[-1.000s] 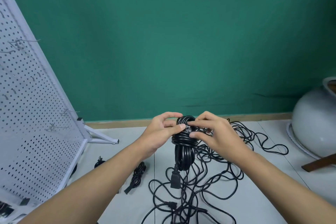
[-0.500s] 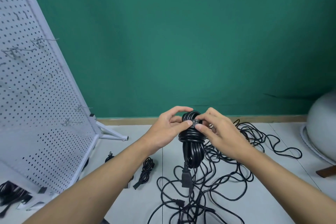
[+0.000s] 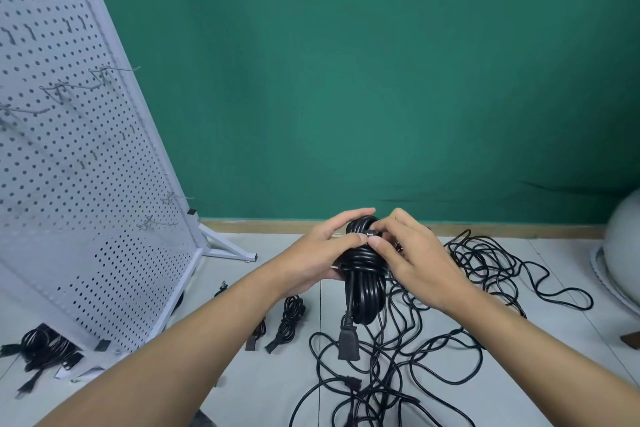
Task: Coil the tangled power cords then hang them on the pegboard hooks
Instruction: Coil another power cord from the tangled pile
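A black coiled power cord hangs in front of me, its socket end dangling below. My left hand grips the wrapped top of the coil from the left. My right hand pinches the cord's end at the top of the wrap from the right. Loose black cords lie tangled on the floor beneath and to the right. The white pegboard leans at the left, with bare wire hooks sticking out.
Two small coiled cords lie on the floor near the pegboard's foot, and another bundle sits at the lower left. A pale rounded vessel stands at the right edge. A green wall closes the back.
The view has swung left, bringing more of the pegboard into sight. Both hands stay on the coil's top, the fingers working at the wrap.
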